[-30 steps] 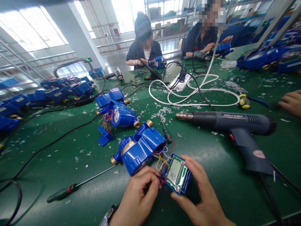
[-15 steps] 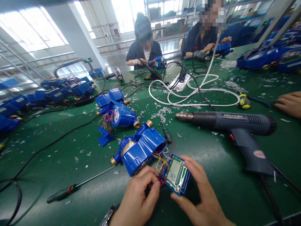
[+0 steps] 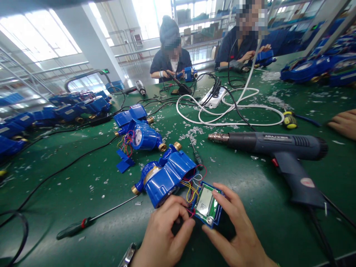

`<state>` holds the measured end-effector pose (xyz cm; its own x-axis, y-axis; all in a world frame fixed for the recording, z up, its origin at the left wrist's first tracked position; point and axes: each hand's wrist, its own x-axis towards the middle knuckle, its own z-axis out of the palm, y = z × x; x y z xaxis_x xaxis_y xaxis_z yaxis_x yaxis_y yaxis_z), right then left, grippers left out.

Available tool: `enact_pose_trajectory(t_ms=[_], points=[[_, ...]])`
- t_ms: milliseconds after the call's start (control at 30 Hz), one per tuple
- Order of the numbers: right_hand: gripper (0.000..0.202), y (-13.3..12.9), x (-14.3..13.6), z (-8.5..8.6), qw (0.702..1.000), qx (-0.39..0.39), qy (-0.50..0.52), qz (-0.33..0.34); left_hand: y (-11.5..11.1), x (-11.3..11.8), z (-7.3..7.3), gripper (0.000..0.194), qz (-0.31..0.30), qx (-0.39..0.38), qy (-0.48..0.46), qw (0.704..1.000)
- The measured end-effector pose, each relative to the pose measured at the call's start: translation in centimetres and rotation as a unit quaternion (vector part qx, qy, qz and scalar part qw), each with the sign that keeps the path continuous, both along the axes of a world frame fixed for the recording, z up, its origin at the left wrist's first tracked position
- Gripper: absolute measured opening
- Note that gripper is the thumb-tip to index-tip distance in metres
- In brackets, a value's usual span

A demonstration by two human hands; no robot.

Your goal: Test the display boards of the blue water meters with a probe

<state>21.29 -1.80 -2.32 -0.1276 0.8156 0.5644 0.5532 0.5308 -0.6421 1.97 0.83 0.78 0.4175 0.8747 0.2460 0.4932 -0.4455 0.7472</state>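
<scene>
My right hand (image 3: 236,226) grips a green circuit board with a small display (image 3: 207,202), set in a blue plastic holder; the thumb is at its near edge and a fingertip lies over its face. My left hand (image 3: 168,230) is closed beside it, fingers curled at the near end of a blue water meter (image 3: 169,178). Red wires (image 3: 191,212) run to its fingertips; what they pinch is hidden. Yellow, white and red wires (image 3: 190,190) link the meter's open housing with the board. The meter lies on its side, brass fittings showing.
A heat gun (image 3: 286,148) lies at right, a long screwdriver (image 3: 80,226) at left, another screwdriver (image 3: 198,157) behind the meter. A second meter (image 3: 146,135), a power strip (image 3: 213,97) and a white cable (image 3: 191,120) lie beyond. Two people work opposite; another person's hand (image 3: 345,124) rests at right.
My right fingertip has moved from the board's far edge onto its face, and the board has tilted slightly. My left thumb has shifted a little to the right. The meter stays put.
</scene>
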Motion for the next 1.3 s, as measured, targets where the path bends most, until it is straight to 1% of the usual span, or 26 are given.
enact_pose_trajectory(t_ms=[133, 200, 333, 500, 733, 833, 967, 1100, 1300], points=[[0.049, 0.0, -0.1, 0.0, 1.000, -0.014, -0.002, -0.008, -0.2, -0.4, -0.3, 0.006, 0.002, 0.076, 0.054, 0.996], [0.046, -0.1, -0.2, 0.0, 1.000, -0.018, -0.008, -0.012, -0.2, -0.6, -0.6, 0.005, -0.007, 0.106, 0.069, 0.992], [0.037, -0.1, -0.2, 0.0, 0.999, -0.022, -0.031, -0.014, -0.1, -0.8, -0.7, 0.007, -0.020, 0.146, 0.072, 0.986], [0.026, -0.1, -0.2, 0.4, 0.999, -0.004, -0.041, -0.006, 0.3, -0.8, -0.6, 0.010, -0.029, 0.183, 0.065, 0.981], [0.026, 0.2, -0.2, 0.8, 0.998, -0.011, -0.044, 0.031, 0.7, -0.6, -0.3, 0.017, -0.044, 0.195, 0.007, 0.980], [0.027, 0.1, -0.2, 0.7, 0.998, -0.021, -0.047, 0.039, 0.8, -0.6, -0.2, 0.021, -0.041, 0.195, 0.010, 0.980], [0.027, 0.0, 0.0, 0.6, 0.996, -0.043, -0.055, 0.047, 0.7, -0.7, -0.3, 0.021, -0.040, 0.179, 0.022, 0.983], [0.027, 0.1, 0.0, 0.7, 0.996, -0.044, -0.057, 0.051, 0.7, -0.7, -0.4, 0.020, -0.041, 0.161, 0.024, 0.986], [0.028, 0.3, -0.2, 0.8, 0.996, -0.048, -0.051, 0.057, 0.7, -0.7, -0.5, 0.018, -0.035, 0.156, 0.023, 0.987]])
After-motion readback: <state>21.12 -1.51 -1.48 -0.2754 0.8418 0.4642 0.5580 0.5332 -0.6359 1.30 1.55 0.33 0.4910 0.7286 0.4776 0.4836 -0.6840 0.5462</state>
